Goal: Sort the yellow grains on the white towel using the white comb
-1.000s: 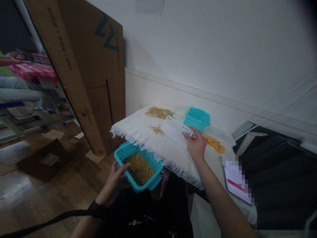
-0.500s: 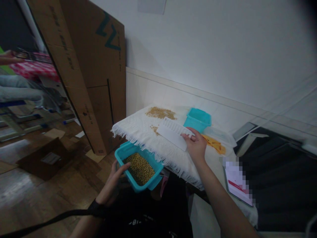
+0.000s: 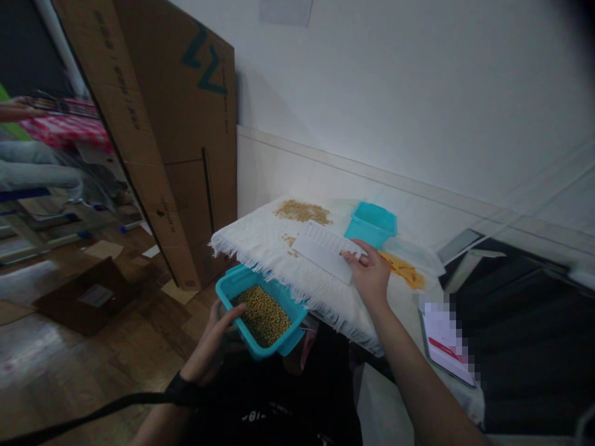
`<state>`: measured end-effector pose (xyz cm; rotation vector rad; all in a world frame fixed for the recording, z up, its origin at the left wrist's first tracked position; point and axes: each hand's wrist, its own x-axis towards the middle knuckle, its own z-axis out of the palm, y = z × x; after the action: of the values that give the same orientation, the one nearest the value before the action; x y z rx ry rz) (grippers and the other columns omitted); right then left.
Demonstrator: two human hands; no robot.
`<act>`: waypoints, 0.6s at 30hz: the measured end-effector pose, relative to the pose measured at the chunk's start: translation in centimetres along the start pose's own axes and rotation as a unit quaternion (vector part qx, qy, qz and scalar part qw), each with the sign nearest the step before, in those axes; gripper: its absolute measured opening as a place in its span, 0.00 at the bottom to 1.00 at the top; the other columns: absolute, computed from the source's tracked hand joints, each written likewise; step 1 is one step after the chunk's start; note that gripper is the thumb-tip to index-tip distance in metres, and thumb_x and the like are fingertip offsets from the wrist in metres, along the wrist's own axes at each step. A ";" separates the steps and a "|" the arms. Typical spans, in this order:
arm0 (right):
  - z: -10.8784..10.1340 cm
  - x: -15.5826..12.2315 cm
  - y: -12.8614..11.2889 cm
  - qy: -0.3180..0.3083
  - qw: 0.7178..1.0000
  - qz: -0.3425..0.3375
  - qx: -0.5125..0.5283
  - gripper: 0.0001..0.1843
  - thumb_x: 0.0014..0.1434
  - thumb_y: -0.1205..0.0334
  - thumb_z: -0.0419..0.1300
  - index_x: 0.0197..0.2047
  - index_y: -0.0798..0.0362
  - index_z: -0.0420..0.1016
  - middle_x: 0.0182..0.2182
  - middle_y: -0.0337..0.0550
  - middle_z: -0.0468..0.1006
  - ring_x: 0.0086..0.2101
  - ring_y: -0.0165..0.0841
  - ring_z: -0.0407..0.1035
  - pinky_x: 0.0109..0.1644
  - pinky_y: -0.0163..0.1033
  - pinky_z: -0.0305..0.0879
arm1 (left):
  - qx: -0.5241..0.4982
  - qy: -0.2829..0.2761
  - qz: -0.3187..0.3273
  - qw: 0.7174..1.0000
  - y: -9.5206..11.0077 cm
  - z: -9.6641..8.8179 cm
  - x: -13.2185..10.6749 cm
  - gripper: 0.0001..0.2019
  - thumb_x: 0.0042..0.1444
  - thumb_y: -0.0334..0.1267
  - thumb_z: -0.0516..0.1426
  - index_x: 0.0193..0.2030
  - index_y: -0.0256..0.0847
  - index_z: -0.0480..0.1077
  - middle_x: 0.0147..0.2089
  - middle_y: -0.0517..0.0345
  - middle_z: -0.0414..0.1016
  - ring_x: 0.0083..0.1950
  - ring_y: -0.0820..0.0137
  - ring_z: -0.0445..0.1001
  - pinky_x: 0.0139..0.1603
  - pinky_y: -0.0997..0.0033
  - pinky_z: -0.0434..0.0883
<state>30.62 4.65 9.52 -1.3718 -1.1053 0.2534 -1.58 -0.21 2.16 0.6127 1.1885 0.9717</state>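
Observation:
My left hand [image 3: 218, 337] grips the near left rim of a turquoise plastic tub [image 3: 297, 339], its thumb over the edge. The tub is tilted below the table's fringed edge and holds many small yellowish beans [image 3: 263, 316]. My right hand [image 3: 372, 269] pinches a flat white plastic piece with a row of slots [image 3: 320, 251] by its right end, low over the white cloth [image 3: 246, 238]. A few loose beans [image 3: 290, 243] lie at the left end of that piece. Farther back, a larger patch of beans [image 3: 302, 211] is spread on the cloth.
A second turquoise tub [image 3: 372, 226] stands at the back of the table, beside a clear plastic lid [image 3: 425, 257] and an orange cloth [image 3: 404, 271]. A phone-like device [image 3: 446, 347] lies at right. A tall cardboard box [image 3: 186, 148] stands left; beyond it another person's hand [image 3: 16, 111] shows.
The white slotted piece has shifted slightly left and tilted, so its slots show less clearly. My right hand has moved very little; the left hand and tub stay in place.

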 end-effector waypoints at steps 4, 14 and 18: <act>-0.2 0.0 -0.1 0.015 0.999 -0.012 -0.033 0.27 0.50 0.45 0.71 0.49 0.52 0.84 0.24 0.39 0.81 0.28 0.38 0.75 0.37 0.42 0.72 | -0.006 -0.012 0.012 1.000 0.0 0.0 -0.1 0.41 0.55 0.51 0.69 0.72 0.58 0.56 0.63 0.48 0.75 0.46 0.54 0.85 0.43 0.50 0.83; 0.0 -0.5 -0.2 -0.003 0.999 -0.020 -0.032 0.27 0.51 0.45 0.70 0.50 0.52 0.84 0.26 0.41 0.83 0.29 0.39 0.76 0.37 0.42 0.73 | -0.006 -0.005 -0.007 1.000 0.1 0.0 0.1 0.43 0.54 0.52 0.69 0.73 0.59 0.54 0.63 0.45 0.75 0.46 0.53 0.85 0.42 0.51 0.83; -0.1 -0.6 0.1 -0.010 1.000 -0.019 -0.014 0.27 0.52 0.46 0.71 0.51 0.52 0.84 0.26 0.40 0.83 0.28 0.38 0.76 0.35 0.41 0.72 | -0.002 0.005 -0.006 1.000 -0.1 -0.1 0.4 0.47 0.52 0.52 0.70 0.74 0.59 0.52 0.65 0.44 0.74 0.47 0.52 0.84 0.41 0.50 0.83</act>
<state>30.42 4.17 9.11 -1.3748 -1.1532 0.2253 -1.67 0.10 1.86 0.5963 1.1984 0.9674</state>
